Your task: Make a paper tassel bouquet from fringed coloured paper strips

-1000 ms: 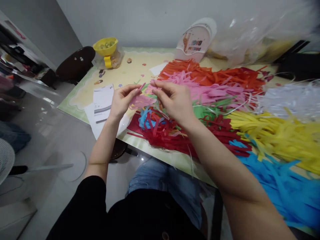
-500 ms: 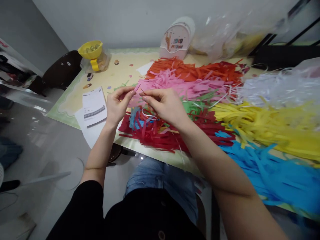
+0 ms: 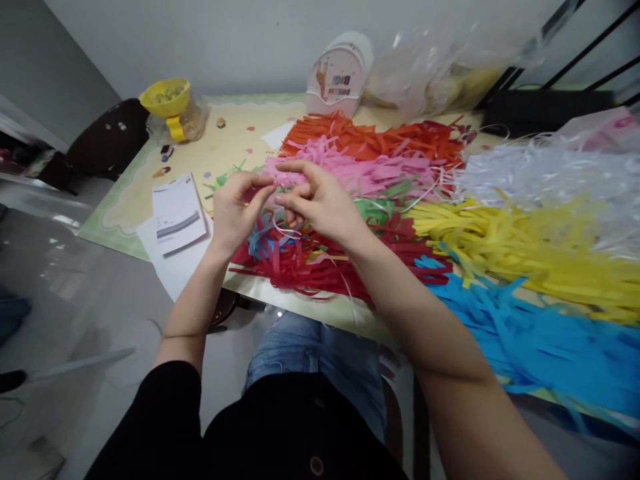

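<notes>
My left hand (image 3: 236,208) is raised over the near side of the strip piles, its thumb and forefinger pinched together. Whatever is between those fingertips does not stand out against the pink behind. Close beside it, my right hand (image 3: 325,203) holds its forefinger stretched out, with the thumb apart and the other fingers curled. Beyond the hands lie pink strips (image 3: 360,163). Under them are dark red strips (image 3: 320,270), with green strips (image 3: 380,208), some blue pieces and a thin white string (image 3: 286,230) among them.
Orange strips (image 3: 370,137) lie at the back; white strips (image 3: 540,173), yellow strips (image 3: 500,247) and blue strips (image 3: 550,333) spread rightward. A paper pad (image 3: 179,213) lies left. Behind stand a yellow bowl (image 3: 165,107) on a jar and a printed tub (image 3: 335,80).
My right forefinger has straightened away from the thumb, where the two were pinched on a thin strip. The pink strip seen at my left fingertips no longer shows. The view has shifted slightly right.
</notes>
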A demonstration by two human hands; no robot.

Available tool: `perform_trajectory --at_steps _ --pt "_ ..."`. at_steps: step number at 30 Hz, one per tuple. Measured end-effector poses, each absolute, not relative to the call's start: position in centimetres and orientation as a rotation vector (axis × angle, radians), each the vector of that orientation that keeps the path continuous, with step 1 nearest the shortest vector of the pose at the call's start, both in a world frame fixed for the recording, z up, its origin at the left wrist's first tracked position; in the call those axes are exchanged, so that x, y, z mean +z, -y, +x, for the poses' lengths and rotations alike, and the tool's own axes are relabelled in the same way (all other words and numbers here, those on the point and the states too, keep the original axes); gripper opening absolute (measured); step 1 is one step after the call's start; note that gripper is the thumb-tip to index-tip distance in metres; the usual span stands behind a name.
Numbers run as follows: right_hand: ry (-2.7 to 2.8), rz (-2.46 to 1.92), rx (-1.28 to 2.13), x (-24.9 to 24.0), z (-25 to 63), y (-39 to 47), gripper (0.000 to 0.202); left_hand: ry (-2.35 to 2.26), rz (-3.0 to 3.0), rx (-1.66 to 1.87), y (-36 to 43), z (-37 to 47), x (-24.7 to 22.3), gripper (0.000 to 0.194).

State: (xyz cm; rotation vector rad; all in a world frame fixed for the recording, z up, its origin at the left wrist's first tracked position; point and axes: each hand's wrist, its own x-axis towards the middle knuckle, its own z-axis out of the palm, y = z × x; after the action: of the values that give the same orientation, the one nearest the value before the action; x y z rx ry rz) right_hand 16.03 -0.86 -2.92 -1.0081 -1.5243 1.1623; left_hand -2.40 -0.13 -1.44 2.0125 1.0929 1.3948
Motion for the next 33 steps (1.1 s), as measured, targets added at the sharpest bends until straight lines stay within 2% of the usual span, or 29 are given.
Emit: perform_trajectory --at_steps 7,11,13,16,20,22,26,30,31,33 --pt "1.385 -0.921 1.195 -3.6 16.6 -0.5 0.054 -1.095 2.023 1.242 0.4 -2.4 -1.6 0.008" --pt "0.987 -0.897 0.888 -2.0 18.6 -0.8 0.036 -1.084 1.92 1.135 -1.0 -3.4 -2.1 0.012" --pt "0.803 -0.789 0.752 -0.9 20.0 -0.9 0.024 -1.05 1.842 1.215 -2.3 -4.8 -2.8 0.01" --pt "0.784 -0.677 0.656 0.1 21.4 -0.7 0.021 -1.165 1.862 1.279 -4.5 -6.8 -4.7 0.008" --pt "0.904 -0.792 0.723 0.0 20.9 0.4 0.025 -1.33 2.178 0.687 -6.8 -7.7 -8.4 0.024" --pt "0.968 -0.864 0.778 -0.4 20.3 0.6 0.024 -1.371 2.241 0.581 -7.8 -7.7 -9.8 0.024" --pt "1.006 -0.836 0.716 -1.6 19.5 -0.2 0.031 -1.477 2.191 0.765 -10.2 -8.6 -10.0 0.013" --pt "1.255 -0.944 0.705 -2.1 18.8 -0.9 0.039 -1.368 1.782 1.529 -11.3 -9.2 -6.5 0.005" --pt "1.332 -0.969 0.704 -2.0 18.4 -0.8 0.04 -1.266 1.681 1.615 -10.9 -8.9 -5.4 0.006" --pt "1.454 -1.006 0.667 -1.7 17.6 -0.3 0.043 -1.085 1.587 1.572 -9.1 -7.6 -3.3 0.009"
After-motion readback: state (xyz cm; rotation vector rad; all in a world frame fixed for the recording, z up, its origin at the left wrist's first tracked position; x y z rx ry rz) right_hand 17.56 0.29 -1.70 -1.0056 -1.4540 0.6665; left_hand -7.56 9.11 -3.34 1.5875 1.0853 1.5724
